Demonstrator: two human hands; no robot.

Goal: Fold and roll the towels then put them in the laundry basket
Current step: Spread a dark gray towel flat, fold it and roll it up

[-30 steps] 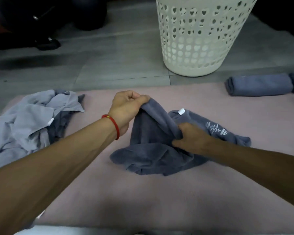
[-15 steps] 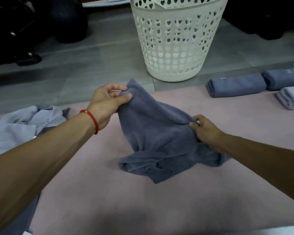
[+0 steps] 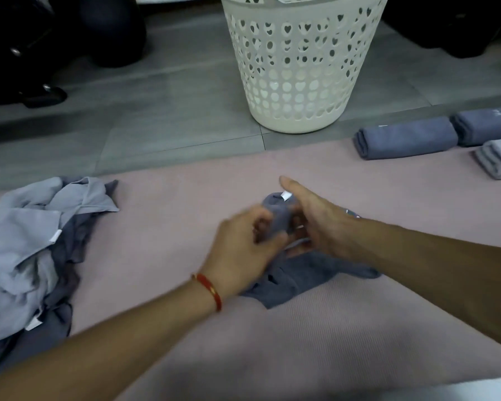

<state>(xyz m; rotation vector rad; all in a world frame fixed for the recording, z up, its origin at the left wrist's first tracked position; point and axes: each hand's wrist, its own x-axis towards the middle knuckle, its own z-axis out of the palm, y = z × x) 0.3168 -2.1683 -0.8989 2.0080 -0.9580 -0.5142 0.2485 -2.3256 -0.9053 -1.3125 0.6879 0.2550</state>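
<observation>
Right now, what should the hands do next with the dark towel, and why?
Probably spread it flat on the mat. The dark towel is bunched up between the left hand and right hand, not folded, so it cannot be rolled like the rolled towels near the basket.

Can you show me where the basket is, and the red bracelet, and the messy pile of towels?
basket (image 3: 295,91): head view, its holed front wall.
red bracelet (image 3: 210,289): head view, band on left wrist.
messy pile of towels (image 3: 26,241): head view, light top towel.
</observation>
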